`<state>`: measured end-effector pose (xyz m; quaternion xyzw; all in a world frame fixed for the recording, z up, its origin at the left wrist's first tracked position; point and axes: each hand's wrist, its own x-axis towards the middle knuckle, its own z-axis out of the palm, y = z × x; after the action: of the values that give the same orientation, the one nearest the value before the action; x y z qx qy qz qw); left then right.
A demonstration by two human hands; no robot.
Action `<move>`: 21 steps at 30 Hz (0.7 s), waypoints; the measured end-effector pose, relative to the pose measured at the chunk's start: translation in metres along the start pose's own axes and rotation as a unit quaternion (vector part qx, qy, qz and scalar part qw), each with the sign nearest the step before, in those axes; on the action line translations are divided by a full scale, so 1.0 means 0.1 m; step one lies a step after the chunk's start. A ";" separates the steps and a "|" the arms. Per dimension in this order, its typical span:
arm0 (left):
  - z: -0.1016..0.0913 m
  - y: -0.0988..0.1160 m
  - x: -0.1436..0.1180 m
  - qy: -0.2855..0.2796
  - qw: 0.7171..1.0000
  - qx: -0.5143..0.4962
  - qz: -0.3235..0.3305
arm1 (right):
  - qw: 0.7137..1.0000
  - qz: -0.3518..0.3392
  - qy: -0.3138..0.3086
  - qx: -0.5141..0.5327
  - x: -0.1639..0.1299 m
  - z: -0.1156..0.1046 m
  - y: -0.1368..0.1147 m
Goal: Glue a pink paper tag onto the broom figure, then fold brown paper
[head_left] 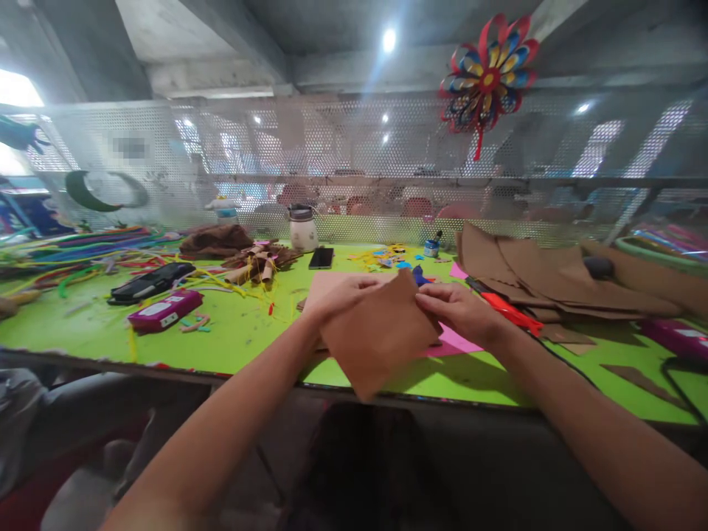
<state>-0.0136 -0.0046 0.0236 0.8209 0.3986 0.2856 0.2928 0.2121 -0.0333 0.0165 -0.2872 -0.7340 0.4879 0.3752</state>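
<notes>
A square-cut sheet of brown paper (376, 335) is held up between my two hands, one corner pointing down over the table's front edge. My left hand (346, 299) grips its upper left side, the fingertips partly behind the sheet. On the right side, my right hand (456, 306) pinches the edge between thumb and fingers. Just behind the right fingertips something blue (420, 276) shows, its kind mostly hidden. Pink paper (456, 341) lies on the table under and beside the sheet.
On the green table (221, 343), a pile of brown paper (531, 269) rises at right, beside red strips (514, 313). Left lie a purple box (166, 310) and a black case (149, 284). Behind are a phone (321, 258), a pale jar (303, 228) and brown scraps (257, 264).
</notes>
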 end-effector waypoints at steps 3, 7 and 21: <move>-0.09 -0.03 0.01 0.023 0.990 -0.136 0.000 | 0.987 0.000 -0.069 -0.142 0.03 0.00 0.01; -0.03 0.03 -0.02 -0.035 0.993 -0.108 0.035 | 0.938 -0.064 -0.101 -0.326 0.11 0.06 0.06; 0.12 0.04 -0.18 -0.035 0.980 0.176 0.090 | 0.882 -0.151 -0.036 -0.445 0.17 0.09 0.37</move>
<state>-0.0127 -0.0241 0.0146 0.9018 0.3562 0.2072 0.1303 0.1973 -0.0111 -0.0159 -0.2913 -0.9216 0.0568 0.2500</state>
